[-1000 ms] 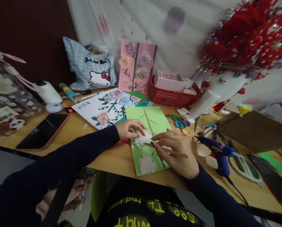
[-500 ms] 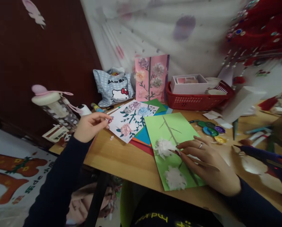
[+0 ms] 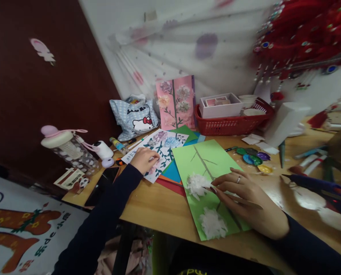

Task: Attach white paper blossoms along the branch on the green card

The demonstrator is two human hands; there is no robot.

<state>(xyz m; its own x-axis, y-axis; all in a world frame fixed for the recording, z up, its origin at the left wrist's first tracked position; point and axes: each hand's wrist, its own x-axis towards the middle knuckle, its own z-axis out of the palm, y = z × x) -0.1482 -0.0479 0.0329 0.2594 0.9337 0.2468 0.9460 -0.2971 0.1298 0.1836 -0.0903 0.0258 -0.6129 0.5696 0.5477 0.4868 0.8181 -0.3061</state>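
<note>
My right hand (image 3: 249, 200) rests over the green card (image 3: 197, 154), its fingers closed around a thin wooden stick (image 3: 246, 201). The fingertips point at the upper of two white fluffy paper flowers (image 3: 197, 185); whether they touch it I cannot tell. The lower white flower (image 3: 213, 223) lies near the card's front corner. On the card a brown-grey branch (image 3: 203, 162) is drawn. My left hand (image 3: 145, 160) is over the white card (image 3: 166, 166) with painted stems and coloured flowers, its fingers bent together. What they pinch, if anything, is hidden.
Paint blobs (image 3: 256, 159) and a dark glue gun (image 3: 316, 185) are on the right. Behind stand a red basket (image 3: 224, 128), a pink flower card (image 3: 173, 105) and a blue checked bag (image 3: 124, 112). A bottle (image 3: 73, 147) and a phone (image 3: 103, 185) lie left.
My left hand has moved rightward from the white card's left edge to over its middle. My right hand stays by the upper flower with the stick. The view has shifted slightly.
</note>
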